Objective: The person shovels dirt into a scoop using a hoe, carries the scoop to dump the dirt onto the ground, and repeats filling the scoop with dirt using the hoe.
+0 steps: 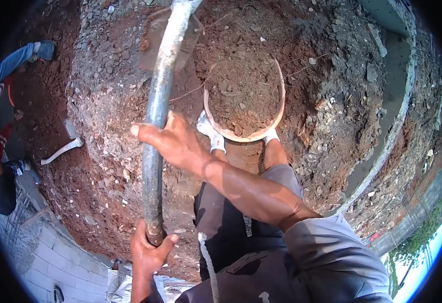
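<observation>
A hoe with a long, worn, blue-grey handle rises in front of me, slightly tilted. Its mud-brown blade shows behind the upper handle, and the top of the head is cut off by the frame edge. My left hand is closed round the handle's lower end. Higher up, my right hand grips the same handle, thumb pointing left. A round pinkish tub heaped with brown soil stands on the ground at my feet, the white shoes partly behind its rim.
Loose stony soil surrounds me. Another tool with a pale handle lies at left, near a co-worker's jeans leg and red sleeve. A grey channel with a raised edge curves along the right. Pale blocks show lower left.
</observation>
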A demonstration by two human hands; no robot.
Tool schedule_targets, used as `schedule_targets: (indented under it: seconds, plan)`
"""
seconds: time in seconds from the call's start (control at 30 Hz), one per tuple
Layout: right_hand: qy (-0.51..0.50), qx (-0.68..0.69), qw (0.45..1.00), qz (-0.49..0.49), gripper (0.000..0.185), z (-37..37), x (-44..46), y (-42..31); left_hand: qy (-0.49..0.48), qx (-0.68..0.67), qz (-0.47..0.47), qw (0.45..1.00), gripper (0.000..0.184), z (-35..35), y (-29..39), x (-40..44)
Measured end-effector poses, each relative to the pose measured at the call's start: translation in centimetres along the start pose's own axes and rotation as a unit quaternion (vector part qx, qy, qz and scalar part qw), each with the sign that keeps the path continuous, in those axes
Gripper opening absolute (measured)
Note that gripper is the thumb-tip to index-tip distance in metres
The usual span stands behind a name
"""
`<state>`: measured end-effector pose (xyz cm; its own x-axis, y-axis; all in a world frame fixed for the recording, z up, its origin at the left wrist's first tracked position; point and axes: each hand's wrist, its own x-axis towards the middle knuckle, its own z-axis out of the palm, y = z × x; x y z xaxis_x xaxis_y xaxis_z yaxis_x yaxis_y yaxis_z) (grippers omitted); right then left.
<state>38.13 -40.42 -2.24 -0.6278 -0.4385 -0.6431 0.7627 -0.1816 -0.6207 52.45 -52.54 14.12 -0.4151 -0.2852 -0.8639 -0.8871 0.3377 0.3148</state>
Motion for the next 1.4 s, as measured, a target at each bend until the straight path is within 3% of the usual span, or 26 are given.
schedule_targets:
  seconds: [0.07, 0.1, 0.13, 0.17, 0.23, 0.27, 0.33, 0.37, 0.4, 0.47, 0.53, 0.57, 0.63, 0.67, 0.73, 0.77, 0.83, 0.9, 0.97, 1.0, 1.1, 1.13, 1.2, 1.27, 1.37, 1.4]
  plan:
    - [-0.098, 0.044, 0.993, -0.058, 0.039, 3.8, -0.6, -1.8, 0.045, 0.045, 0.013, 0.998, 0.041, -4.6, 4.6, -3.1]
    - [-0.146, 0.058, 0.987, -0.030, 0.041, 4.9, -1.0, -1.5, 0.068, 0.053, -0.008, 0.996, 0.041, -6.5, 5.1, -4.0]
    - [-0.192, 0.074, 0.979, -0.001, 0.042, 5.7, -1.3, -1.1, 0.094, 0.118, 0.040, 0.988, 0.044, -8.5, 4.5, -4.1]
    - [-0.218, -0.033, 0.973, -0.072, 0.043, 5.7, -1.2, 1.4, 0.117, 0.130, -0.005, 0.985, 0.044, -9.1, 5.8, -3.7]
    - [-0.191, -0.142, 0.970, -0.043, 0.043, 3.8, -1.6, 7.0, 0.120, 0.153, -0.005, 0.981, 0.040, -11.3, 3.7, -1.0]
    - [-0.189, -0.220, 0.953, 0.085, 0.040, 1.6, -1.7, 9.5, 0.141, 0.177, -0.003, 0.974, 0.037, -11.2, 3.0, 1.2]
    - [-0.156, -0.345, 0.907, 0.186, 0.048, -6.0, -2.9, 12.3, 0.085, 0.240, -0.117, 0.960, 0.032, -13.5, 2.8, 4.7]
    - [-0.077, -0.456, 0.870, 0.169, 0.043, -10.0, -3.8, 16.8, 0.057, 0.283, -0.133, 0.948, 0.030, -14.3, 3.4, 5.7]
    - [-0.015, -0.453, 0.883, 0.118, 0.044, -15.6, -4.9, 23.1, 0.026, 0.327, -0.154, 0.932, 0.028, -15.2, 3.8, 6.3]
    - [0.071, -0.472, 0.841, 0.255, 0.044, -23.4, -7.4, 19.7, 0.063, 0.409, -0.093, 0.905, 0.034, -16.9, 3.3, 7.1]
    - [0.141, -0.548, 0.768, 0.300, 0.048, -30.6, -9.0, 19.9, 0.185, 0.429, -0.011, 0.884, 0.047, -15.5, 4.0, 7.7]
    - [0.157, -0.547, 0.755, 0.327, 0.053, -33.6, -9.5, 19.0, 0.240, 0.515, 0.079, 0.819, 0.049, -14.5, 4.6, 8.2]
    - [0.215, -0.537, 0.740, 0.343, 0.061, -36.6, -9.6, 17.6, 0.329, 0.650, 0.260, 0.634, 0.054, -11.6, 6.0, 9.9]
    - [0.257, -0.532, 0.737, 0.329, 0.061, -37.8, -9.4, 17.0, 0.357, 0.556, 0.275, 0.698, 0.046, -8.6, 7.2, 10.8]
    - [0.304, -0.514, 0.744, 0.301, 0.060, -39.8, -8.0, 15.9, 0.321, 0.274, 0.286, 0.860, 0.034, -0.6, 8.2, 12.5]
    - [0.313, -0.499, 0.755, 0.287, 0.060, -40.3, -6.5, 15.6, 0.250, 0.155, 0.248, 0.923, 0.031, 3.2, 6.9, 14.3]
    - [0.324, -0.473, 0.773, 0.272, 0.058, -42.0, -3.6, 16.9, 0.091, 0.013, 0.133, 0.987, 0.035, 11.9, 4.5, 18.9]
    - [0.369, -0.452, 0.780, 0.227, 0.057, -44.5, 0.0, 18.9, 0.023, 0.016, 0.046, 0.999, 0.040, 18.7, -1.4, 26.1]
    - [0.402, -0.426, 0.780, 0.223, 0.055, -45.3, 3.3, 20.3, 0.041, 0.040, -0.039, 0.998, 0.042, 23.9, -9.5, 34.0]
    - [0.431, -0.435, 0.770, 0.181, 0.052, -48.1, 5.1, 23.3, 0.059, 0.082, -0.058, 0.993, 0.042, 25.5, -9.8, 36.5]
    - [0.431, -0.384, 0.780, 0.240, 0.058, -51.2, 8.7, 24.6, 0.088, 0.107, -0.095, 0.986, 0.046, 30.8, -10.6, 41.6]
    - [0.444, -0.361, 0.797, 0.193, 0.056, -51.2, 9.3, 24.7, 0.112, 0.095, -0.115, 0.982, 0.047, 32.3, -11.4, 43.5]
    - [0.436, -0.179, 0.867, 0.162, 0.041, -52.8, 9.9, 26.8, 0.175, 0.089, -0.156, 0.968, 0.048, 34.1, -12.9, 45.9]
    - [0.416, -0.055, 0.878, 0.229, 0.035, -51.5, 10.0, 24.6, 0.248, 0.099, -0.188, 0.945, 0.046, 35.2, -13.2, 47.4]
    - [0.381, -0.013, 0.886, 0.265, 0.036, -52.3, 10.0, 24.1, 0.275, 0.102, -0.142, 0.945, 0.040, 35.5, -13.4, 47.0]
    - [0.357, -0.063, 0.884, 0.296, 0.037, -52.5, 10.3, 23.8, 0.288, 0.096, -0.123, 0.945, 0.039, 35.8, -12.9, 47.2]
